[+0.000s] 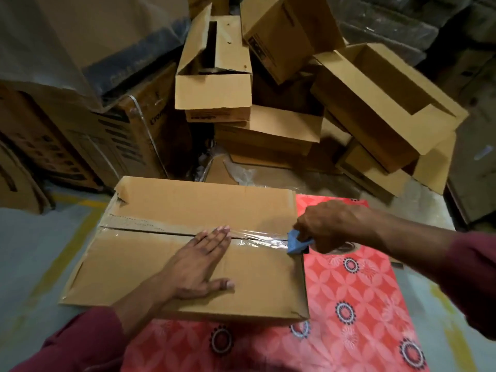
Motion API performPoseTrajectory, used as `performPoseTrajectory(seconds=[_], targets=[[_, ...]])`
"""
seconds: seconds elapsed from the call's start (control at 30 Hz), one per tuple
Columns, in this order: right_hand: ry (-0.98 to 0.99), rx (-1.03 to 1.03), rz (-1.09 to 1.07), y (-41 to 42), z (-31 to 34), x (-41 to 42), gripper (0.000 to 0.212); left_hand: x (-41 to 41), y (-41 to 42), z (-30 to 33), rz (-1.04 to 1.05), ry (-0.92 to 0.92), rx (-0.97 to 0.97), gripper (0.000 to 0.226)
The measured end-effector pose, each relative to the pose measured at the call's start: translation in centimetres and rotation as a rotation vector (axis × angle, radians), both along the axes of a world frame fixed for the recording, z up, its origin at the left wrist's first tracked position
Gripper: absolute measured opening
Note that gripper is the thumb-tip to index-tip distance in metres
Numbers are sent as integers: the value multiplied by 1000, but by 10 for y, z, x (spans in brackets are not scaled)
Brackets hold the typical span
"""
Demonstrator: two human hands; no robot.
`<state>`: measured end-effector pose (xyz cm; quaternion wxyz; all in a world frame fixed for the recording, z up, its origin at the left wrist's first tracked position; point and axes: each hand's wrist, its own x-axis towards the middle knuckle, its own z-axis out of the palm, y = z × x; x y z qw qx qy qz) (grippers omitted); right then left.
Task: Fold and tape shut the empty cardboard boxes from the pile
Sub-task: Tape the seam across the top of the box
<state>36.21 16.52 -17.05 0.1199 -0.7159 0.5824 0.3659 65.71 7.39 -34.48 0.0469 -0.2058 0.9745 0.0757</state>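
Observation:
A cardboard box (166, 210) lies with its flaps folded shut on a red patterned table (354, 299). My left hand (200, 264) presses flat on the near flap, fingertips at the centre seam. Clear tape (257, 237) runs along the seam from my fingertips to the box's right edge. My right hand (330, 226) grips a blue tape dispenser (296, 241) at that right edge, over the end of the tape strip.
A pile of empty open cardboard boxes (268, 103) rises behind the table, one long open box (386, 103) leaning at the right. Large printed cartons (88, 138) stand at the left. Grey floor with yellow lines (69, 251) lies to the left.

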Motion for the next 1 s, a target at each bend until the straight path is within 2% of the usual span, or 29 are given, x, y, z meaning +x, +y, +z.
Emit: performPoseTrajectory(seconds=[0.13, 0.23, 0.37, 0.47, 0.57, 0.63, 0.83, 1.0], targets=[[-46, -7, -59, 19, 1, -31, 48, -9, 4, 3, 33, 45, -27, 111], [-120, -49, -65, 20, -10, -42, 47, -32, 21, 15, 71, -32, -44, 119], [-177, -48, -23, 20, -15, -54, 40, -115, 61, 29, -61, -108, 57, 125], [-219, -93, -32, 24, -21, -65, 39, -160, 86, 23, -17, -74, 85, 125], [-294, -131, -115, 33, -31, -81, 47, -162, 93, 10, 13, -38, 22, 119], [-337, -76, -100, 38, -30, -93, 46, -160, 93, 6, 17, -38, 8, 117], [-177, 33, -94, 70, -28, -155, 51, -162, 96, 10, 15, -60, -24, 116], [-287, -87, -189, 77, -76, -148, 47, -165, 94, 14, 25, -83, -26, 119]])
